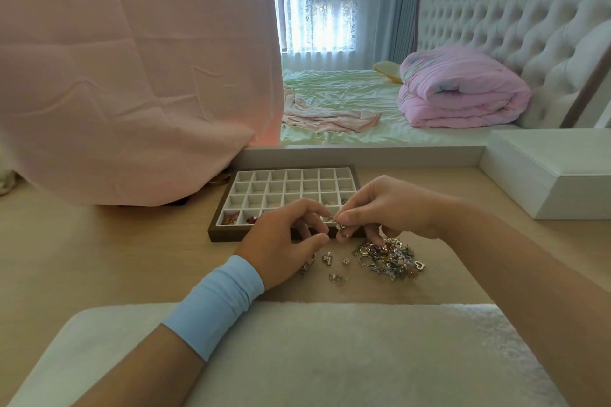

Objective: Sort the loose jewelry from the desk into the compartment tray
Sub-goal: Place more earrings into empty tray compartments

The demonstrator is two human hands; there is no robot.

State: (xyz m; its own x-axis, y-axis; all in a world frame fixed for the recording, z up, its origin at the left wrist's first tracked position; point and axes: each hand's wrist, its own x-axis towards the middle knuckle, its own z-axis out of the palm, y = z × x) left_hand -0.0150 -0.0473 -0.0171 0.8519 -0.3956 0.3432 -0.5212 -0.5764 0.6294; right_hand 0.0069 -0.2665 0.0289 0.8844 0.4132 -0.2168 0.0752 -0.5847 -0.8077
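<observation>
The fingers (351, 217) of the right hand (390, 208) pinched a small silver-gold charm (342, 231) at frame centre, by the compartment tray (221, 235); whether the curled left hand (281, 244) gripped anything was unclear. A heap of loose jewelry (386, 256) lay on the table (99, 258), lower right of centre.

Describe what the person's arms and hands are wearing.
Both hands are bare: the left hand and the right hand wear no gloves. A light blue stretchy band wraps the left forearm just above the wrist, plain and unmarked. The right forearm is bare, with no sleeve, watch or bracelet visible.
</observation>
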